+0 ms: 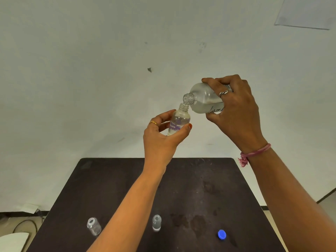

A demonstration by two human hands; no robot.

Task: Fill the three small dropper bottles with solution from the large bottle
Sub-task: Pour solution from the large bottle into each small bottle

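My left hand (161, 137) holds a small clear dropper bottle (179, 120) with a purple label, upright and slightly tilted, raised above the far edge of the table. My right hand (234, 110) grips the large clear bottle (203, 101), tipped down to the left so its open mouth meets the small bottle's neck. Liquid lies along the large bottle's lower side. Two more small clear bottles stand uncapped on the dark table (200, 188): one at the front left (94, 226), one at the front middle (156, 222).
A blue cap (222, 234) lies on the table at the front right. A pale wall rises behind the table, with a sheet of paper (307, 13) at the top right. Cables and a white object (13, 240) lie on the floor at the left.
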